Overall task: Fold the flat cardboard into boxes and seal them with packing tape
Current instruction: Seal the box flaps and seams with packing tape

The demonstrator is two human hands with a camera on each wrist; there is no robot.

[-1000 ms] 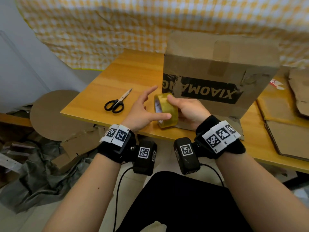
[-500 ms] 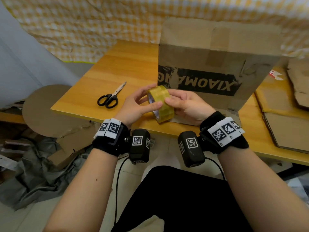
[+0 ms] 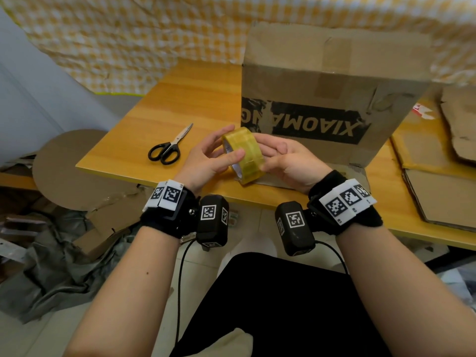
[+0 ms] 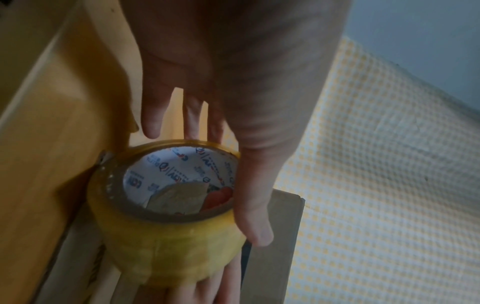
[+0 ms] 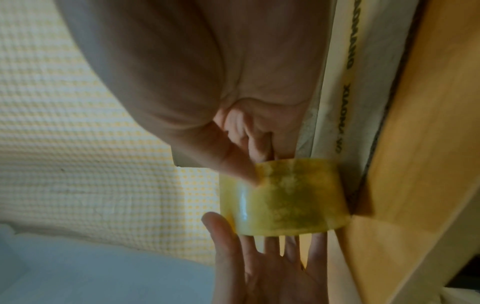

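A roll of yellowish clear packing tape (image 3: 243, 154) is held over the table's near edge, between my two hands. My left hand (image 3: 212, 157) holds it with the thumb across its outer face and the fingers behind; in the left wrist view the roll (image 4: 168, 236) shows its printed white core. My right hand (image 3: 286, 158) cups the other side, and its thumb (image 5: 233, 164) presses on the tape roll (image 5: 285, 197). A folded brown cardboard box (image 3: 322, 73) printed XIAOMANG stands upright just behind the hands.
Black-handled scissors (image 3: 167, 150) lie on the wooden table (image 3: 195, 99) left of my hands. Flat cardboard sheets (image 3: 438, 197) are stacked at the right. On the floor at left lie a round cardboard disc (image 3: 67, 171) and grey plastic sheeting (image 3: 51, 266).
The tape roll stood at the table's edge with my left fingers spread beside it. Now both hands hold it, a little higher and turned.
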